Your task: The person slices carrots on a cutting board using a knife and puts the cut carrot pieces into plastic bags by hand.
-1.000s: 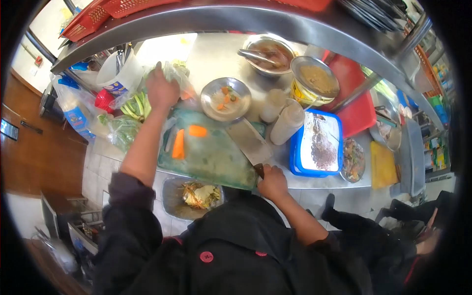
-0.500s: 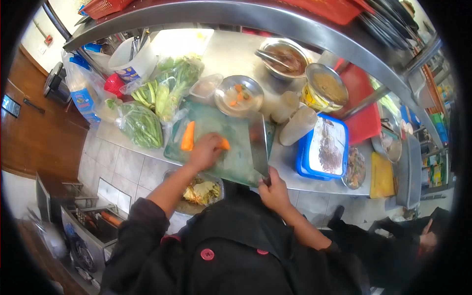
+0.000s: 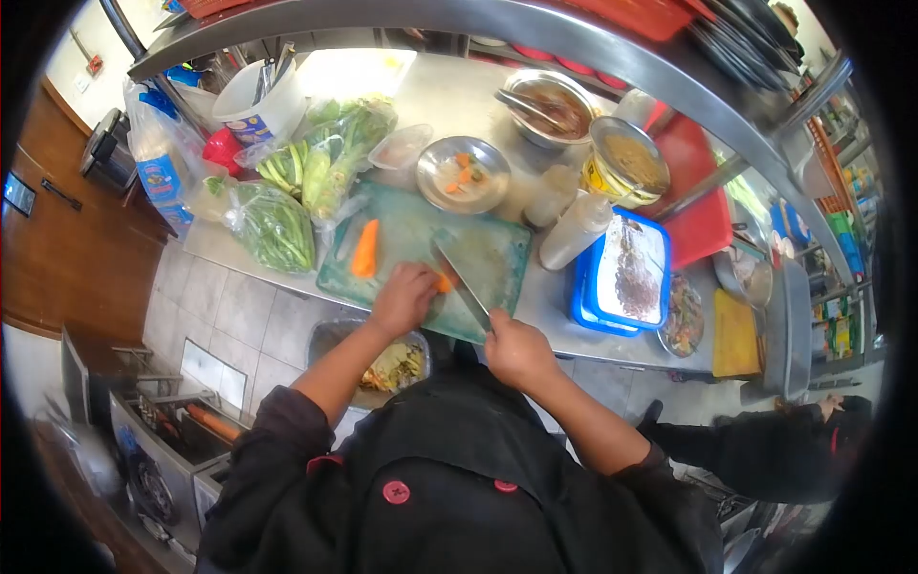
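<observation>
My left hand [image 3: 405, 298] is closed over a piece of carrot [image 3: 444, 281] on the green cutting board [image 3: 382, 212], with the orange end showing past the fingers. In my right hand [image 3: 517, 350] is the handle of a kitchen knife [image 3: 462, 286]. Its blade slants up and left across the board, right beside the carrot piece; whether it touches cannot be made out. Another length of carrot [image 3: 364, 250] lies on the board's left side. Behind the board a metal bowl [image 3: 439, 199] holds orange pieces.
Bagged green vegetables [image 3: 273, 230] lie left of the board. Squeeze bottles [image 3: 578, 230] and a blue-rimmed container [image 3: 623, 272] stand to the right. Below the counter edge is a bin of scraps [image 3: 398, 369]. A metal shelf [image 3: 459, 27] spans overhead. Another person's dark sleeve [image 3: 765, 450] is at lower right.
The knife has swung from upright at the board's right edge to a leftward slant beside the carrot piece. My right hand has moved left and slightly up. My left hand stays on the carrot.
</observation>
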`<state>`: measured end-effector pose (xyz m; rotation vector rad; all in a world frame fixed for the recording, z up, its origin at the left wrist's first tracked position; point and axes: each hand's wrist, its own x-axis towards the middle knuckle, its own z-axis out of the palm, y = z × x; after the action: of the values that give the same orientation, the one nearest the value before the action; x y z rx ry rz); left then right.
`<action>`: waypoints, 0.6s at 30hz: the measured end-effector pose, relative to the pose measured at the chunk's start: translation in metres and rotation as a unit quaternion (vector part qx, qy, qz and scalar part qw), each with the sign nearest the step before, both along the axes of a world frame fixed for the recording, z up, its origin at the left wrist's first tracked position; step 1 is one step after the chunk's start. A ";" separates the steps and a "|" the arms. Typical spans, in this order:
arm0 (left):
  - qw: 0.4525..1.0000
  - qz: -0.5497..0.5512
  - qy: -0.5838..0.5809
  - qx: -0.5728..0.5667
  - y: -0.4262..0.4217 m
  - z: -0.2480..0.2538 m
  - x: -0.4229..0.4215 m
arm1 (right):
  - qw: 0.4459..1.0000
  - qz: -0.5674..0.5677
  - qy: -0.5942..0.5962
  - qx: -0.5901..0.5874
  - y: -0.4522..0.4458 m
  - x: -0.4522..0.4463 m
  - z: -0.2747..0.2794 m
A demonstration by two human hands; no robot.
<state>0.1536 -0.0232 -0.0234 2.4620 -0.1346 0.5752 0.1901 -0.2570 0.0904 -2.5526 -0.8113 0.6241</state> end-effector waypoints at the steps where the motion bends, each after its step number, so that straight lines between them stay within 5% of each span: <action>1: 1.000 -0.001 0.000 -0.001 0.000 -0.001 0.001 | 1.000 0.007 0.004 -0.014 0.000 -0.001 0.003; 18: 0.999 0.025 0.036 0.025 -0.005 -0.004 -0.001 | 0.995 0.032 0.061 -0.078 0.009 -0.001 0.019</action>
<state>0.1523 -0.0281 -0.0275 2.5372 -0.0584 0.5094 0.1886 -0.2479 0.1090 -2.6033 -0.8351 0.8868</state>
